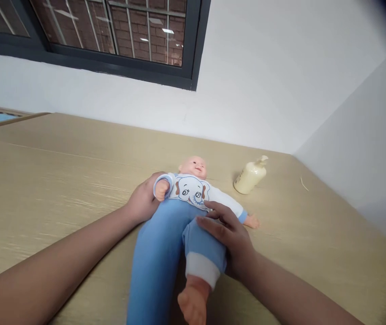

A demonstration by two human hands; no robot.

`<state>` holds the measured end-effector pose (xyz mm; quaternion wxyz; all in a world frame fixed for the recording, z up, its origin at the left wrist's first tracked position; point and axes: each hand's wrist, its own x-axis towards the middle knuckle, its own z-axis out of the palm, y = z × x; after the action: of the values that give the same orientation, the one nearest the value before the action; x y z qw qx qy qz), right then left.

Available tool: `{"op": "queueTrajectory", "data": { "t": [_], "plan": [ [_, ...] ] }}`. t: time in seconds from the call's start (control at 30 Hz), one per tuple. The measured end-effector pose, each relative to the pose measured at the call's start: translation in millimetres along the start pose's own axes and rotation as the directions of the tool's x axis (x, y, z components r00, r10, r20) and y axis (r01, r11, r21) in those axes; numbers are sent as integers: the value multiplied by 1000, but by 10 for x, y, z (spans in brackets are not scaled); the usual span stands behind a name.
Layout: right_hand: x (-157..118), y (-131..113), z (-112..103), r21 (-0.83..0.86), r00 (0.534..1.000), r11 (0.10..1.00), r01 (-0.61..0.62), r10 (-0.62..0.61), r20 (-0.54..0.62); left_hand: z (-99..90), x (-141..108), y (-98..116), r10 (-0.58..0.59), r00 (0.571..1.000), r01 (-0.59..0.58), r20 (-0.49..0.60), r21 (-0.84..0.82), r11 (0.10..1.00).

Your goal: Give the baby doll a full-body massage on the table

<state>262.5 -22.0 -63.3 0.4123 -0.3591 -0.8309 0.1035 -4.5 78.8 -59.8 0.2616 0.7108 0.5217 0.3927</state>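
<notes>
A baby doll lies on its back on the wooden table, its head toward the wall. It wears a white top with an elephant face and blue trousers. One bare foot sticks out of a white cuff; the other trouser leg hangs long, with no foot showing. My left hand holds the doll's side beside its arm, its fingertips hidden behind the sleeve. My right hand is wrapped around the upper part of the bent leg, thumb and fingers over the blue cloth near the waist.
A cream pump bottle stands on the table, right of the doll's head. A thin pale strip lies farther right. White walls border the far and right sides, with a dark-framed barred window above.
</notes>
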Motion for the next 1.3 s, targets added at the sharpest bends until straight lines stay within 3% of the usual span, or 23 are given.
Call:
{"op": "queueTrajectory", "data": {
  "t": [0.13, 0.4, 0.53, 0.63, 0.73, 0.8, 0.9, 1.03, 1.3],
  "plan": [
    [85, 63, 56, 69, 997, 995, -66, 62, 54, -20, 47, 21, 134, 975, -167, 180, 185, 968],
    [164, 116, 116, 153, 994, 984, -94, 82, 77, -29, 46, -5, 144, 970, -182, 199, 190, 965],
    [145, 56, 45, 152, 995, 988, -39, 25, 93, -5, 54, -124, 78, 989, -79, 128, 7, 997],
    [95, -69, -56, 136, 983, 991, 4, -30, 183, -2, 101, -270, -60, 994, 79, 96, -204, 976],
    [8, -216, -113, 77, 948, 996, 43, -65, 312, -21, 149, -382, -180, 981, 188, 69, -542, 819],
    [-59, -288, -101, 19, 920, 998, 62, -65, 386, -37, 167, -417, -192, 975, 215, 112, -695, 686],
    [-145, -316, -18, -5, 880, 992, 130, -113, 461, -45, 176, -436, -199, 968, 243, 151, -754, 611],
    [-228, -259, 141, -13, 831, 964, 265, -221, 511, -34, 185, -469, -194, 971, 229, 138, -771, 594],
    [-302, -287, 276, -116, 854, 946, 302, -215, 473, -13, 185, -485, -202, 975, 200, 87, -731, 652]
  ]
}}
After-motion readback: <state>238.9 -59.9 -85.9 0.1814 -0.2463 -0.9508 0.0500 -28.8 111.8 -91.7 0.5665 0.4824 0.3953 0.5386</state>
